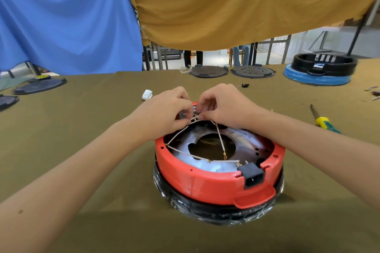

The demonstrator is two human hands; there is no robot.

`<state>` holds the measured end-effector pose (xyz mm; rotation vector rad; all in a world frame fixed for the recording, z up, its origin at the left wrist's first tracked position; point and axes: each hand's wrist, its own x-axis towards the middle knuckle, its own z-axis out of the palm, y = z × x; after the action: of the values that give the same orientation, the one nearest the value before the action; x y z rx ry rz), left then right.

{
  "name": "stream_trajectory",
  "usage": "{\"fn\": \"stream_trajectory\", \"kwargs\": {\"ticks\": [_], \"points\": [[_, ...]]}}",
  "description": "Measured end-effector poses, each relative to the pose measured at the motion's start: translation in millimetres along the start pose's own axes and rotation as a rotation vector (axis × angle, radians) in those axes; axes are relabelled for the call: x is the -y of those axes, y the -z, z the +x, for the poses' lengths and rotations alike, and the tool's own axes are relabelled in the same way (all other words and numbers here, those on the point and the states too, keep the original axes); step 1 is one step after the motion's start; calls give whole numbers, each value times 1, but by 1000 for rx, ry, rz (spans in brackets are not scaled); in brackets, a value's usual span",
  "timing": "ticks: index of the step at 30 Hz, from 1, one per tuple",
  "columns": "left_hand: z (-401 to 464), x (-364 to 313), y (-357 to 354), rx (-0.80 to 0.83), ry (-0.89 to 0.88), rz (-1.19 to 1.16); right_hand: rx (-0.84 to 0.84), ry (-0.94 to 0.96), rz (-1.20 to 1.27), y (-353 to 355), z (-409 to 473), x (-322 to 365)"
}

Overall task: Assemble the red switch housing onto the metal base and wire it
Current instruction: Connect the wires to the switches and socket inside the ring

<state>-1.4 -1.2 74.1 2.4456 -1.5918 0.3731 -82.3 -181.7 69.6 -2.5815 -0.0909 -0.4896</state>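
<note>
Red plastic makes the big round housing (207,178) that sits in the middle of the table (82,170), which has an olive green cloth on it. The housing sits on a black ring wrapped in shiny clear plastic (216,209). Inside the red ring lies the shiny metal base (242,139) with a big round hole in the middle. A black plug socket (251,175) is fixed in the near wall of the housing. Thin white wires (205,157) run across the metal base, and one wire (220,139) has a small gold ring at its end, over the hole. Both hands are at the far edge of the housing, close together. The left hand (164,113) has its fingers curled and its fingertips pinch a white wire there. The right hand (224,104) also has curled fingers, and its thumb and first finger pinch the wire end at a small switch part on the rim. A yellow and green screwdriver (324,122) lies on the cloth to the right, well apart from the hands. A small white thing (147,94) lies near the left hand. Dark round plates (208,71) sit at the far edge of the table, and a black ring on a blue base (320,72) sits at the far right. Blue cloth (61,16) and brown-yellow cloth (236,2) hang behind.
</note>
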Motion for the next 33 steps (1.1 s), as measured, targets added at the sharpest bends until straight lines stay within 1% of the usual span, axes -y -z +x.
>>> {"fn": "stream_trajectory", "kwargs": {"ticks": [9, 16, 21, 25, 30, 33], "points": [[1, -2, 1, 9, 20, 66, 20, 5, -99, -1, 0, 3], [0, -2, 2, 19, 24, -14, 21, 38, -151, -1, -1, 6], [0, -1, -1, 0, 28, -8, 20, 45, -194, -1, 0, 6], [0, -1, -1, 8, 27, 17, 63, 141, -291, -1, -1, 9], [0, -1, -3, 10, 46, 45, 133, 276, -585, -4, -2, 13], [0, -1, -3, 4, 51, 42, 108, 278, -603, -4, -2, 16]]}}
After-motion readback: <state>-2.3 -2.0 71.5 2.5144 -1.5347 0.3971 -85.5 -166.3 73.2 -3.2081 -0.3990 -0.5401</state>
